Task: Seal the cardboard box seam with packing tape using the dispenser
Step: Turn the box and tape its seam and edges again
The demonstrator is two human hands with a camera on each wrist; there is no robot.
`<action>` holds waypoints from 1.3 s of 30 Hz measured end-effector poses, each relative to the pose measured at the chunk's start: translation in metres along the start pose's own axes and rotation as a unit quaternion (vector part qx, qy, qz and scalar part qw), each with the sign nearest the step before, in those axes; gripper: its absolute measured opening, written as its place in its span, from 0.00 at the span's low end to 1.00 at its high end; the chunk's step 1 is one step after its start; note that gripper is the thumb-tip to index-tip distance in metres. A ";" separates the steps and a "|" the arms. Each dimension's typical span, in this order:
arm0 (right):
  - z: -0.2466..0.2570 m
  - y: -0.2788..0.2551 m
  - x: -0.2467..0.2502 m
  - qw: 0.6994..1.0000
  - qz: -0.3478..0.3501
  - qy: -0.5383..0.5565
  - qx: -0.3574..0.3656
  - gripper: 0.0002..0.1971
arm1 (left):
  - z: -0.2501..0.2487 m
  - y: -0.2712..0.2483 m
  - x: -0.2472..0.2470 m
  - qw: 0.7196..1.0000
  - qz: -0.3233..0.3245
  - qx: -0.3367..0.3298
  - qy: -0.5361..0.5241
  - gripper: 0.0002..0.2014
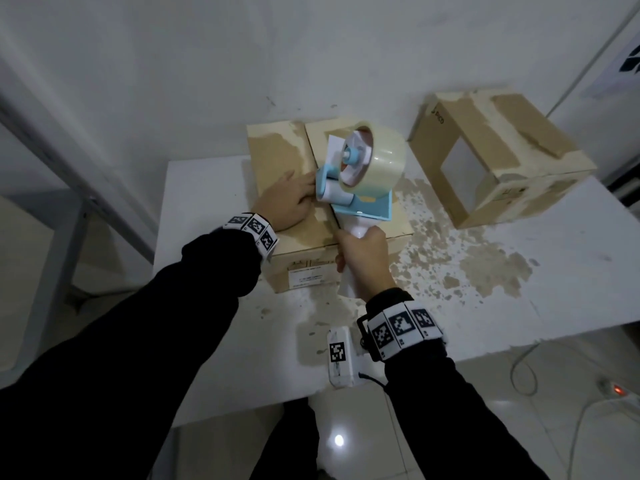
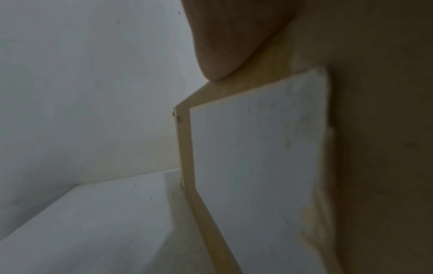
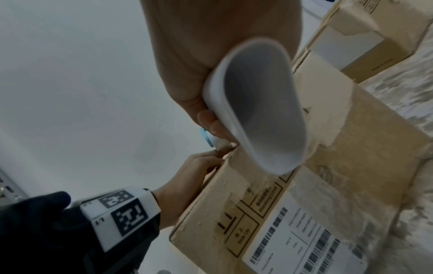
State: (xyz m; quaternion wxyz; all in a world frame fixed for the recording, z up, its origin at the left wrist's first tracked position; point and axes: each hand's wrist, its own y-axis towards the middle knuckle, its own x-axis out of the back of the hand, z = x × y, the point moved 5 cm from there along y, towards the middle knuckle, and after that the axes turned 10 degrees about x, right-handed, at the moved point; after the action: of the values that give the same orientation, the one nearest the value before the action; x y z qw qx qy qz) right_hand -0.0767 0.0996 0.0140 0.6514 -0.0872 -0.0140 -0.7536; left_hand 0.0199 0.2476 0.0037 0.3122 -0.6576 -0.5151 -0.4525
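A worn cardboard box (image 1: 277,157) lies on the white table (image 1: 204,209), its centre seam running from front to back. My left hand (image 1: 287,199) lies flat on the box's left flap, fingers straight, beside the seam. My right hand (image 1: 363,254) grips the white handle (image 3: 260,111) of a blue-and-white tape dispenser (image 1: 360,199) that carries a clear tape roll (image 1: 377,161). The dispenser's front roller sits on the box top at the seam, right by my left fingertips (image 1: 308,188). In the left wrist view one fingertip (image 2: 220,61) presses the box edge (image 2: 185,148).
A second torn cardboard box (image 1: 498,157) stands at the table's back right. Brown patches of tape residue (image 1: 460,261) cover the tabletop between the boxes. A wall rises right behind the table. A power strip (image 1: 620,389) and cables lie on the floor at right.
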 end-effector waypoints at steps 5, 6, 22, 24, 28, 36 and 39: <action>-0.003 -0.001 0.006 1.000 -0.011 0.019 -0.010 0.08 | -0.005 -0.002 0.001 0.999 0.018 0.045 0.004 0.21; -0.003 -0.001 0.006 1.000 -0.012 0.018 -0.011 0.08 | -0.006 -0.001 0.001 0.998 0.017 0.053 0.019 0.20; 0.002 -0.010 0.004 0.996 0.022 -0.074 0.038 0.05 | 0.001 0.011 -0.015 0.978 0.036 0.048 0.198 0.22; -0.001 -0.017 0.010 0.997 0.019 -0.067 0.033 0.07 | 0.000 0.010 -0.015 0.977 0.039 0.053 0.203 0.21; -0.017 -0.047 0.033 0.999 0.011 -0.032 0.008 0.09 | -0.004 0.010 -0.015 0.973 0.055 0.057 0.216 0.21; -0.028 -0.070 0.049 0.999 0.011 -0.039 0.020 0.02 | -0.006 0.007 -0.014 0.965 0.058 0.071 0.245 0.22; -0.030 -0.076 0.052 0.998 0.009 -0.061 0.033 0.05 | -0.010 0.004 -0.012 0.960 0.059 0.068 0.266 0.22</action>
State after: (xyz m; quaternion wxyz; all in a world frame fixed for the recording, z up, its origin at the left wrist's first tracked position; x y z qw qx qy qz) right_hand -0.1623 0.0561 -0.0003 0.6585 -0.1111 -0.0780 -0.7402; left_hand 0.0200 0.2326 -0.0031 0.5081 -0.5196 -0.4037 -0.5557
